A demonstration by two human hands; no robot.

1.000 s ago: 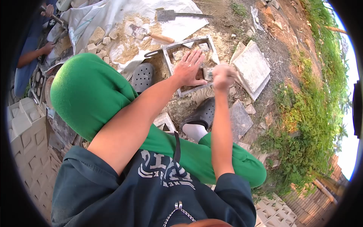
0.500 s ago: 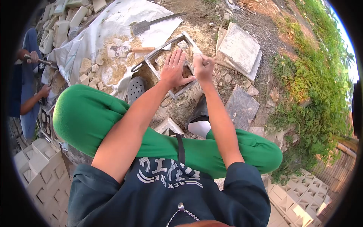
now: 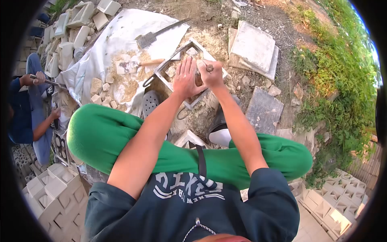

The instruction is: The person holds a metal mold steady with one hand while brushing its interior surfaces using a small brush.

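My left hand (image 3: 186,78) lies flat, fingers stretched together and thumb out to the side, over a grey metal mould frame (image 3: 164,82) with loop handles. Right beside it, my right hand (image 3: 213,76) is closed in a fist round a tool handle, whose round brownish end (image 3: 209,68) shows at the top of the fist. The rest of that tool is hidden. Pale broken pieces (image 3: 192,51) lie inside the frame. A trowel (image 3: 151,62) with a wooden handle rests on sandy powder to the left.
A broad-bladed tool (image 3: 146,40) lies on a white sheet (image 3: 121,30). Square slabs (image 3: 254,46) are stacked at right, with a dark slab (image 3: 264,109) below. At left another person's hands (image 3: 39,78) hold a tool. Patterned blocks (image 3: 52,189) stand lower left; plants grow at right.
My right hand has moved left and slightly down, close against my left hand. The fist has turned so the handle end faces up. My left hand stays on the frame; the view shifts slightly.
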